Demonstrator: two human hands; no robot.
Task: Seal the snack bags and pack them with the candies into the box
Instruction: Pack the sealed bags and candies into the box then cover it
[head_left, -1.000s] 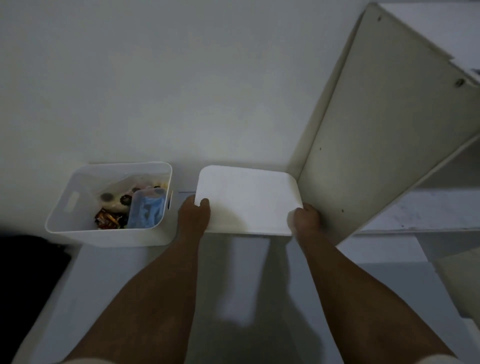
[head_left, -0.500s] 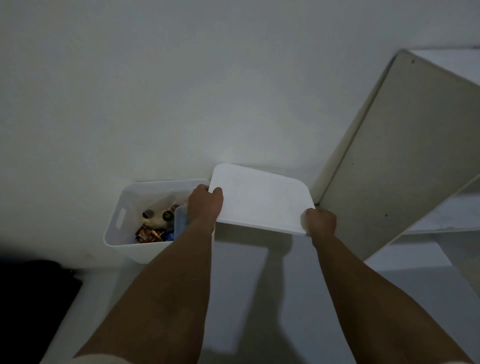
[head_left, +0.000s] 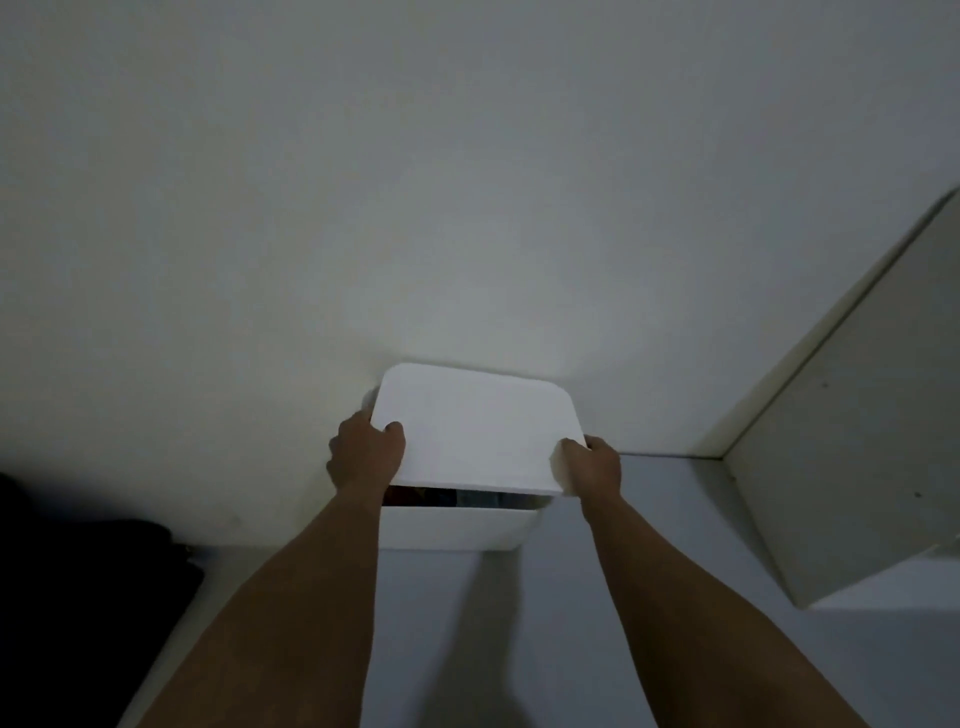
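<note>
Both hands hold a flat white lid (head_left: 475, 426) over a white box (head_left: 454, 530) that stands on the grey worktop (head_left: 649, 519) at its far edge, right against the pale wall (head_left: 467, 182). The left hand (head_left: 363, 457) grips the lid's near left corner, thumb on top and fingers curled under the edge. The right hand (head_left: 595, 467) grips the near right corner the same way. The lid covers most of the box but its near edge sits raised, leaving a dark slit through which a few packed things (head_left: 447, 497) show, too dim to tell apart. The far side of the lid appears level with the box rim, though contact there cannot be seen. A white cabinet panel (head_left: 852, 467) stands at the right end of the worktop, well apart from the box. A dark shape (head_left: 78, 597) lies beyond the worktop's left edge.
</note>
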